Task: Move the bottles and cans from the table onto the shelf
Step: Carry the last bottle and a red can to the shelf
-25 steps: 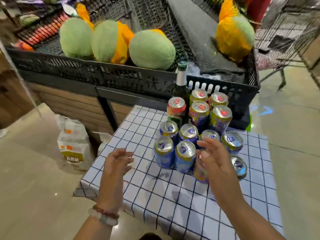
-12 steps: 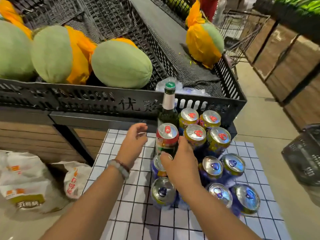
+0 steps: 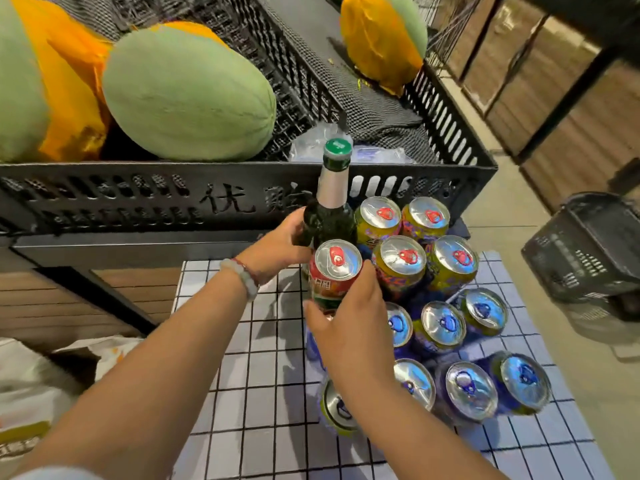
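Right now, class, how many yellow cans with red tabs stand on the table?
4, in a square right of the green bottle: back left, back right, front left, front right. None looks hidden.

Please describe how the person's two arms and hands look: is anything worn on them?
Both forearms are bare. The left hand has two bracelets at the wrist: one of pale rounded beads and a thin dark red one. The right hand wears nothing visible.

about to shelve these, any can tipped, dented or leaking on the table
Nothing stands out. The cans all stand upright with tabs unopened, and the checked cloth shows no spill. The left hand holds the green bottle, upright; the right hand holds the red can.
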